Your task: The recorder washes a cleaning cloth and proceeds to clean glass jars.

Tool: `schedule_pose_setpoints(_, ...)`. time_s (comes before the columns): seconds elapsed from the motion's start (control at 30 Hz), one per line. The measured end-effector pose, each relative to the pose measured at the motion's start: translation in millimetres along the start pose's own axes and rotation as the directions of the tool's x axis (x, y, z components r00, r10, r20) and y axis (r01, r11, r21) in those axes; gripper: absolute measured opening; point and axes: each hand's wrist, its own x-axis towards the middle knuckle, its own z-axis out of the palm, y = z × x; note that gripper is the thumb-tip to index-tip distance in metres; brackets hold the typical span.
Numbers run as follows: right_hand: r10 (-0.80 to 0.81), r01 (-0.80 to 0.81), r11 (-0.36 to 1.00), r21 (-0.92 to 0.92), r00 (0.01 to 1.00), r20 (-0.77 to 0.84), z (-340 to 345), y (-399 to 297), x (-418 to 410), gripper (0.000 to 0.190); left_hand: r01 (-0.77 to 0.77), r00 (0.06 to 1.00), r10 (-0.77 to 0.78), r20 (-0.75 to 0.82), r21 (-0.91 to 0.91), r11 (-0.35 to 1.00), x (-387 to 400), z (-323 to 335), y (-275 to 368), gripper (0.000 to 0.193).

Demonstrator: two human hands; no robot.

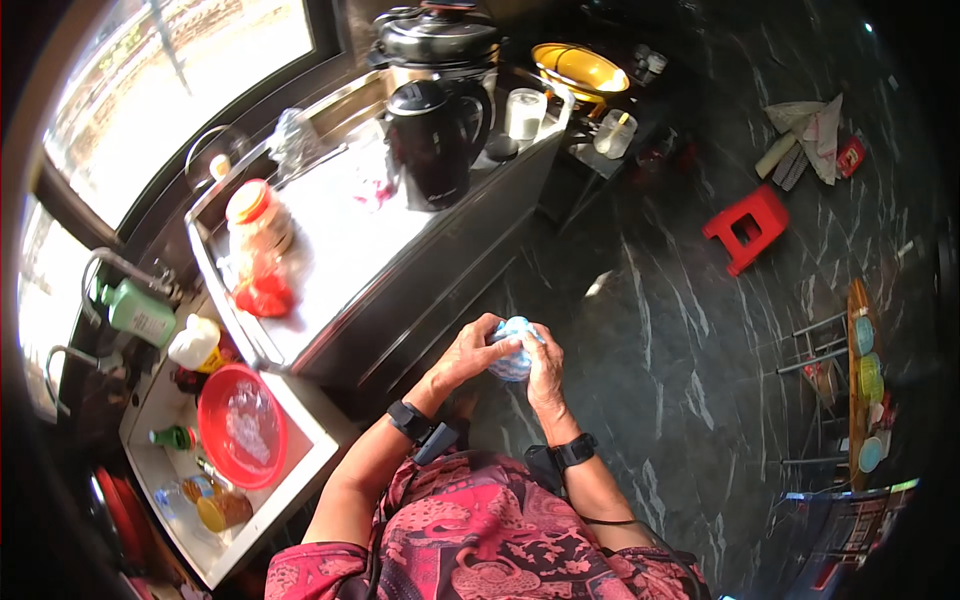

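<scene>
Both hands hold a balled-up blue-and-white cloth (512,367) in front of my body, above the dark floor. My left hand (477,348) grips it from the left, its thumb lying across the top. On the opposite side, my right hand (546,369) closes around it with the thumb near the middle. Part of the bundle is hidden under the fingers. A metal-topped counter (367,262) stands ahead and to the left of the hands. On it are a black electric kettle (431,150) and a plastic jar with an orange lid (255,214).
A red basin (262,461) with a clear plastic thing inside sits in the white sink (296,491) at left, near several bottles. A large lidded pot (439,49) is behind the kettle. A red stool (746,229) and a wooden-topped table (857,420) are at right.
</scene>
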Motion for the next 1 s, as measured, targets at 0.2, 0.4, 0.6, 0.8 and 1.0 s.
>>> schedule_pose_setpoints(0.2,0.029,-0.028,1.0,0.006,0.984,-0.178,-59.6,-9.9,64.4,0.017,-0.001,0.994,0.001,0.108,-0.006,1.0,102.6,22.8,26.7,0.029)
schedule_pose_setpoints(0.4,-0.113,0.003,0.952,-0.307,0.933,-0.341,-125.0,-36.2,92.5,0.021,-0.018,0.983,0.049,0.179,-0.173,0.985,187.5,99.3,36.0,0.021)
schedule_pose_setpoints(0.6,-0.298,0.173,0.899,-0.402,0.915,-0.274,-215.9,-63.5,151.6,0.019,-0.168,0.942,0.166,0.29,-0.019,0.986,276.5,163.4,69.8,0.022)
schedule_pose_setpoints(0.8,-0.395,0.285,0.761,-0.582,0.916,-0.068,-307.0,-114.5,232.5,0.02,-0.095,0.962,0.134,0.239,-0.167,0.981,364.3,219.5,87.4,0.022)
schedule_pose_setpoints(1.0,0.132,-0.057,0.957,-0.283,0.959,0.253,-378.8,-175.5,321.4,0.02,0.025,0.968,0.049,0.246,-0.289,0.957,443.2,239.9,120.5,0.02)
